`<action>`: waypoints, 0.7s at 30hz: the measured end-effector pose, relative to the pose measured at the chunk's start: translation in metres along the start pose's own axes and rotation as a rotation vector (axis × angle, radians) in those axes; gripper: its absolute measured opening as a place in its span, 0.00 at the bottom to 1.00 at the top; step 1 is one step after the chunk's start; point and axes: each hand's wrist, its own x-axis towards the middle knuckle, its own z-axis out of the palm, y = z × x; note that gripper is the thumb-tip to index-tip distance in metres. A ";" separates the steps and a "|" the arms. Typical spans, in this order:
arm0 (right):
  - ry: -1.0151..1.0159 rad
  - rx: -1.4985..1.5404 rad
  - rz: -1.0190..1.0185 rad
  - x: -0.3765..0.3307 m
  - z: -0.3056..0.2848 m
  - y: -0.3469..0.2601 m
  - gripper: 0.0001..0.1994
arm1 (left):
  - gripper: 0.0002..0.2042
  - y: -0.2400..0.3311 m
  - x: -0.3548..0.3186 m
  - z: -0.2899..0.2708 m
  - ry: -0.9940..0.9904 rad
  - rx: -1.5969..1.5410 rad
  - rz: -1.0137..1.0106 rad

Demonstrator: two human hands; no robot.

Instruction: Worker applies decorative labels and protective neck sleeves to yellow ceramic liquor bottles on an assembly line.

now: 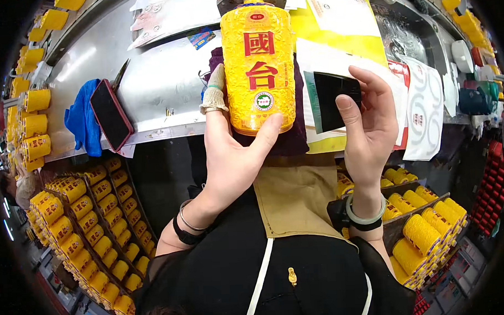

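A yellow bottle point(260, 63) with large red characters and a small round green-and-white emblem lies at the centre, its neck pointing away from me. My left hand point(237, 136) is closed on its near end, thumb on the front and fingers along the left side. A pale cloth finger sleeve point(215, 91) covers one of its fingers. Dark purple cloth point(299, 122) lies under the bottle. To its right, my right hand point(370, 117) grips a flat, glossy black piece point(330, 102) between thumb and fingers. A green strip point(313, 102) runs along its left edge.
On the metal bench point(160, 83) at left lie a red-edged phone point(111, 114) and a blue cloth point(83, 119). Printed sheets point(425, 107) lie at right. Racks of yellow bottles point(96, 218) stand below left, and more yellow bottles point(421, 235) below right.
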 end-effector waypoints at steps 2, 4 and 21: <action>0.003 0.002 0.046 -0.003 0.001 0.000 0.17 | 0.44 0.001 0.000 0.002 -0.012 -0.029 -0.018; -0.016 0.026 0.101 -0.007 0.002 -0.004 0.17 | 0.44 0.001 0.001 0.002 -0.018 -0.011 -0.013; -0.023 -0.143 0.169 -0.034 0.006 0.009 0.11 | 0.49 -0.002 -0.006 -0.005 -0.033 0.194 0.174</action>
